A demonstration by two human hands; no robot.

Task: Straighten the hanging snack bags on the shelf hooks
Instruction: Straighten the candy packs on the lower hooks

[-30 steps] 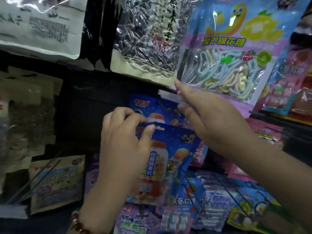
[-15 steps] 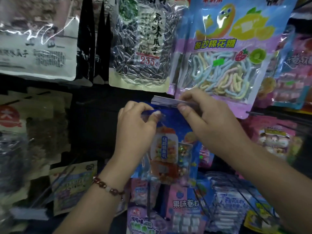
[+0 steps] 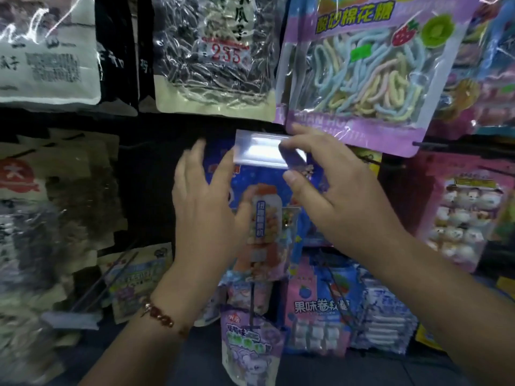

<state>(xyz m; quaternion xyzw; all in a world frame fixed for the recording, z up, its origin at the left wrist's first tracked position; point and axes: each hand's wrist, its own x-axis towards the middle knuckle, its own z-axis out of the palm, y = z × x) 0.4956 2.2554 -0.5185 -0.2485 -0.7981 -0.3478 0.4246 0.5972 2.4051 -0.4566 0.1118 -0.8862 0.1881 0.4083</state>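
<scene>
A blue snack bag (image 3: 269,179) printed with a candy machine hangs on a hook at the centre of the shelf, partly hidden by both hands. Over its top sits the hook's clear plastic label strip (image 3: 259,150). My right hand (image 3: 337,196) pinches the strip's right end between forefinger and thumb. To the left, my left hand (image 3: 203,207) has its fingers straight and pointing up, lying against the bag's left edge with the thumb over its front. Motion blurs this hand.
Above hang a sunflower seed bag (image 3: 211,54) and a purple bag of marshmallow ropes (image 3: 359,71). A pink bag (image 3: 468,215) hangs at right, brown bags (image 3: 58,201) at left. Below are a purple bag (image 3: 250,344), a blue roll-candy bag (image 3: 320,307) and bare hook wires (image 3: 111,277).
My left hand has let go of the blue bag's top and straightened its fingers beside the bag. My right hand keeps its pinch on the label strip. The view has moved closer.
</scene>
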